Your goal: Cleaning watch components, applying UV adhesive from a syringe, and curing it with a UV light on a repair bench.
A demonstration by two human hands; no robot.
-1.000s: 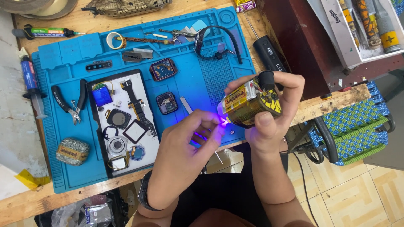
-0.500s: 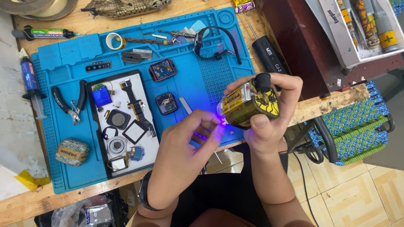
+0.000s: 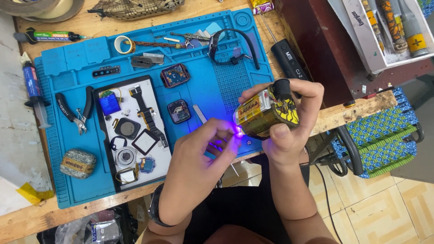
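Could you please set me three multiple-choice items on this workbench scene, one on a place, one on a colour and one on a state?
1. Where do the pliers lie?
A. on the left part of the blue mat
B. on the floor tiles
C. in the right hand

2. What colour is the glow at the lamp tip?
A. red
B. violet
C. green

3. How is the lamp held?
A. lying loose on the mat
B. gripped in the right hand
C. hanging from a cord

Answers: 1 A, the pliers rest beside the white tray; 2 B, violet light falls on the left hand fingers; 3 B, the right hand wraps around it.
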